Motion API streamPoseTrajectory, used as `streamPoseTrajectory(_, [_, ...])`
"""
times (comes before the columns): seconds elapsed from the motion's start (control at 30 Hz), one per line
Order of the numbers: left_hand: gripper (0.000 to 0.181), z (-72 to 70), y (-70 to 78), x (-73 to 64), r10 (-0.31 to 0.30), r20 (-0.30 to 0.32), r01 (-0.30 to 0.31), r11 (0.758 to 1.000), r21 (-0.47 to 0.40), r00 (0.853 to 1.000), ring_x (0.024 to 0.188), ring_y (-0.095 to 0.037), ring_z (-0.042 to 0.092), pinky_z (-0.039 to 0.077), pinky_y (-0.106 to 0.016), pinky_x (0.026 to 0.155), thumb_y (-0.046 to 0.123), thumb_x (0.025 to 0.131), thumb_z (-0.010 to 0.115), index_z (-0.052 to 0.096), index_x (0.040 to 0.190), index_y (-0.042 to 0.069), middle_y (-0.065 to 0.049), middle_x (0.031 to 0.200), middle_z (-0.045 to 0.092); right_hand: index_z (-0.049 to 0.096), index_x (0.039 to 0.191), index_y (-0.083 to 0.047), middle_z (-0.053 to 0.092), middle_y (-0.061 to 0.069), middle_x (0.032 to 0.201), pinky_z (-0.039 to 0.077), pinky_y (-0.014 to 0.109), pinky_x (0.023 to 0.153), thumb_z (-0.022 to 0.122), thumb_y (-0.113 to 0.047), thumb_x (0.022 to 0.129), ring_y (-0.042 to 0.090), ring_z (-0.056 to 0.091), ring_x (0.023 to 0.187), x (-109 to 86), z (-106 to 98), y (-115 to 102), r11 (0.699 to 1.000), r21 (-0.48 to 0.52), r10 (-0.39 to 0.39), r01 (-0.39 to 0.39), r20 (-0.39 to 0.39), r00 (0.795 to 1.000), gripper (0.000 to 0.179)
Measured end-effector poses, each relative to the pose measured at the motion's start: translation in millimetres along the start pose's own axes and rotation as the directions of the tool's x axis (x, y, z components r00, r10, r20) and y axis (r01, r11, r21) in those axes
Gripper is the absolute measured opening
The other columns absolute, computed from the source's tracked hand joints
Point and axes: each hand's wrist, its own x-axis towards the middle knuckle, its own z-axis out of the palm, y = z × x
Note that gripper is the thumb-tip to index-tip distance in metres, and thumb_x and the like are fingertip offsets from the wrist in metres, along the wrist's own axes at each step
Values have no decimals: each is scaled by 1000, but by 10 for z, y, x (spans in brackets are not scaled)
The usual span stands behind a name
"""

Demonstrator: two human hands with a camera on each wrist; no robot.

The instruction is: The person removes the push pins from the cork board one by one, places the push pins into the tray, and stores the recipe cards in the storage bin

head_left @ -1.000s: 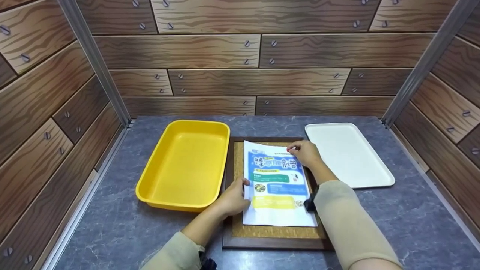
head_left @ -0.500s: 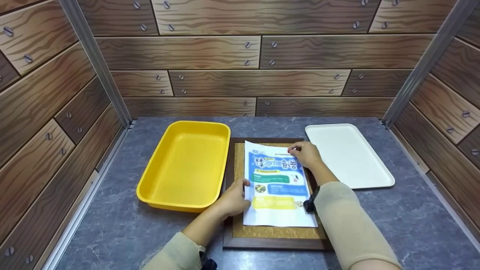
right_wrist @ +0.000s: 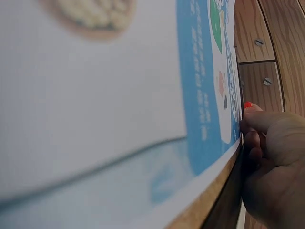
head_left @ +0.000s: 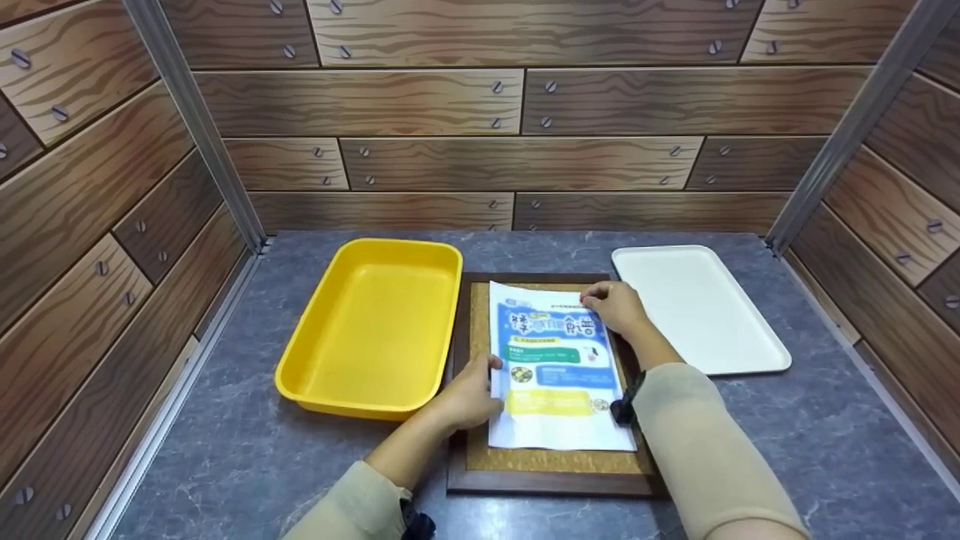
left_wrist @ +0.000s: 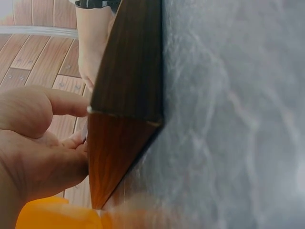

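Note:
A printed paper sheet [head_left: 555,427] with blue, green and yellow blocks lies on a cork board [head_left: 480,461] with a dark wooden frame. My right hand [head_left: 619,306] pinches a small red push pin [right_wrist: 248,105] at the sheet's top right corner; its point is hidden. At the sheet's left edge rests my left hand [head_left: 466,396], thumb and index finger spread and their tips touching the paper. In the left wrist view that hand [left_wrist: 38,143] reaches past the corner of the wooden frame [left_wrist: 126,90], and some fingertips are hidden behind it.
To the left stands a deep yellow bin [head_left: 367,330], close beside the board. A shallow white tray [head_left: 701,307] lies at the right, near my right forearm. Wood-patterned walls [head_left: 427,105] enclose the grey marbled table [head_left: 225,450] on the back and sides.
The right hand and the red push pin have shifted very slightly to the right, along with a small drift of the whole view. Otherwise both hands hold their places on the sheet.

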Motion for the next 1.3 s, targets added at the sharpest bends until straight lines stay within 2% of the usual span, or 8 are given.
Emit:
streamPoseTrajectory(0.2, [57,11,18,-11,31,-7,-31,999,-6,999,118,-31,61,56,-48,103,-5,89,67,50,142,4,-20,140,56,80,110,-7,79,12,109,51,36,94,70,-17,103,23,67,100,-17,-34,17,998,52,-23,25,-31,999,16])
streamPoseTrajectory(0.43, [55,42,58,-44,69,-22,-69,998,-5,997,113,-29,61,57,-47,100,-6,90,66,50,142,3,-22,142,55,79,111,-5,79,6,99,51,24,81,70,-14,101,13,65,88,-70,-78,49,989,143,-38,42,-30,999,16])
streamPoseTrajectory(0.57, [55,47,69,-58,108,-42,-108,994,4,993,127,-34,59,51,-52,113,-8,90,65,50,142,3,-25,150,53,78,113,-4,77,5,99,52,22,78,70,-14,101,12,63,88,-85,-92,66,983,177,-44,48,-31,999,17])
streamPoseTrajectory(0.67, [55,33,71,-68,134,-58,-134,991,8,989,135,-36,57,48,-53,119,-10,89,64,51,141,2,-27,151,53,77,115,-4,77,5,101,53,20,77,70,-15,102,13,64,89,-104,-101,62,980,190,-58,63,-31,998,18])
streamPoseTrajectory(0.83, [55,-9,91,-90,164,-74,-164,986,16,984,127,-34,61,55,-49,109,-10,89,63,50,143,0,-26,147,54,77,115,-3,76,2,98,52,18,75,72,-15,102,12,63,87,-154,-131,0,972,210,-91,104,-69,993,19])
streamPoseTrajectory(0.97, [56,-57,128,-115,167,-86,-165,986,22,982,118,-30,62,57,-46,101,-9,92,63,50,145,1,-24,147,55,78,113,-1,74,-1,93,51,17,74,72,-14,102,11,62,84,-174,-157,-45,968,218,-108,127,-98,989,18])
streamPoseTrajectory(1.2, [55,-142,179,-135,143,-101,-146,989,-20,984,124,-30,63,58,-44,102,-10,95,61,49,147,2,-22,152,51,78,111,5,72,-8,86,50,14,72,72,-8,100,3,61,79,-193,-214,-59,948,262,-140,178,-158,977,18])
streamPoseTrajectory(1.3, [55,-202,189,-142,148,-107,-154,987,-52,983,121,-30,64,61,-42,98,-11,95,59,47,148,2,-22,151,50,78,110,6,70,-14,82,49,14,72,72,-6,98,1,60,77,-196,-234,-54,940,285,-140,189,-186,973,18])
